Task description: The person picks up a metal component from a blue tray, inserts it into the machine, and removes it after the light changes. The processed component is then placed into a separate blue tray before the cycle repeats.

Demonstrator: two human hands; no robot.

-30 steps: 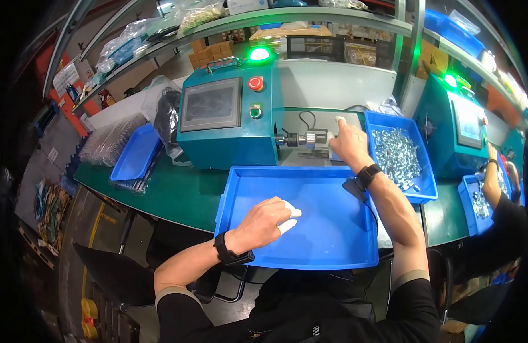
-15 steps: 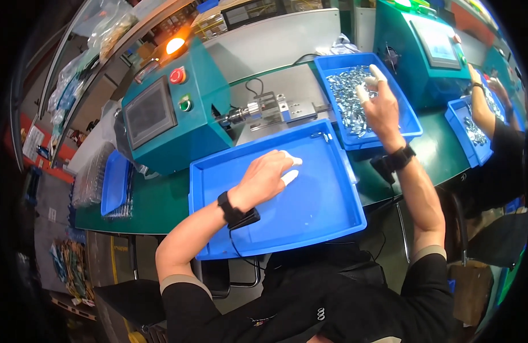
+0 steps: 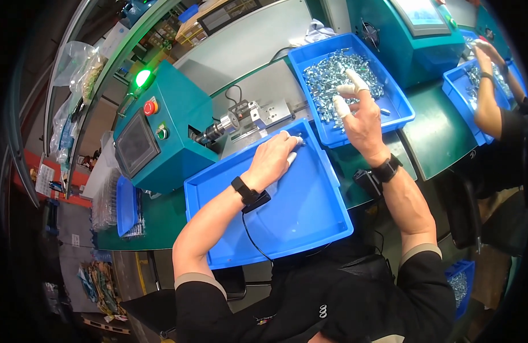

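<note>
My left hand [image 3: 272,159] is over the large blue tray [image 3: 264,243], its white-covered fingertips at the far right corner beside a few small metal parts [image 3: 301,137]. The thumb stands apart from the fingers, and nothing shows gripped between them. Over the blue bin [image 3: 404,111], my right hand [image 3: 364,123] reaches above a heap of small shiny metal parts [image 3: 327,77]. White covers sit on its thumb and two fingers, which are spread apart with no part visible between them.
A teal machine [image 3: 178,103] with a screen, red button and lit green lamp [image 3: 143,78] stands at left. Its chuck [image 3: 218,128] faces a metal fixture [image 3: 267,114]. At right, a co-worker's hands [image 3: 487,63] are over another blue bin [image 3: 481,134].
My left hand has moved away from me to the tray's far right corner. My right hand has shifted slightly nearer, its fingers more spread. The machine's lamp went from orange to green.
</note>
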